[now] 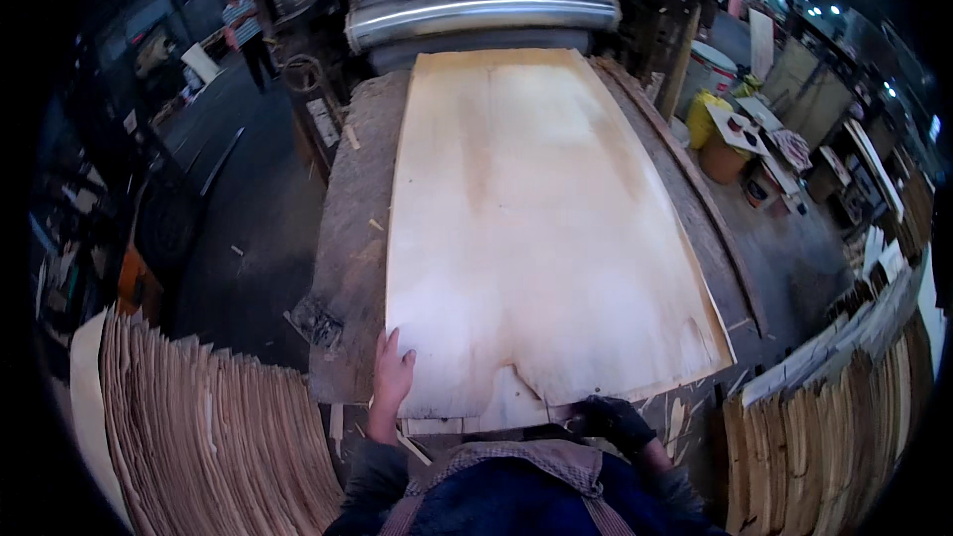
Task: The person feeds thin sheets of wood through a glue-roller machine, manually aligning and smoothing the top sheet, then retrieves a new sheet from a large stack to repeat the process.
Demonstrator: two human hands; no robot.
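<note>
A large pale wood veneer sheet (536,208) lies lengthwise on a worn table, its far end at a shiny metal roller (486,15). A torn, cracked notch marks its near edge, and a lighter layer shows beneath. My left hand (394,377) is bare and rests at the sheet's near left edge, fingers stretched out and a little apart. My right hand (611,420) wears a dark glove and is at the near edge, right of the notch. Its fingers blend into the shadow there, so their grip is unclear.
Tall stacks of veneer sheets stand at my left (208,427) and right (834,437). A wooden rail (685,169) runs along the table's right side. Buckets and a yellow bag (705,117) stand at the right. A person (248,35) stands at the far left.
</note>
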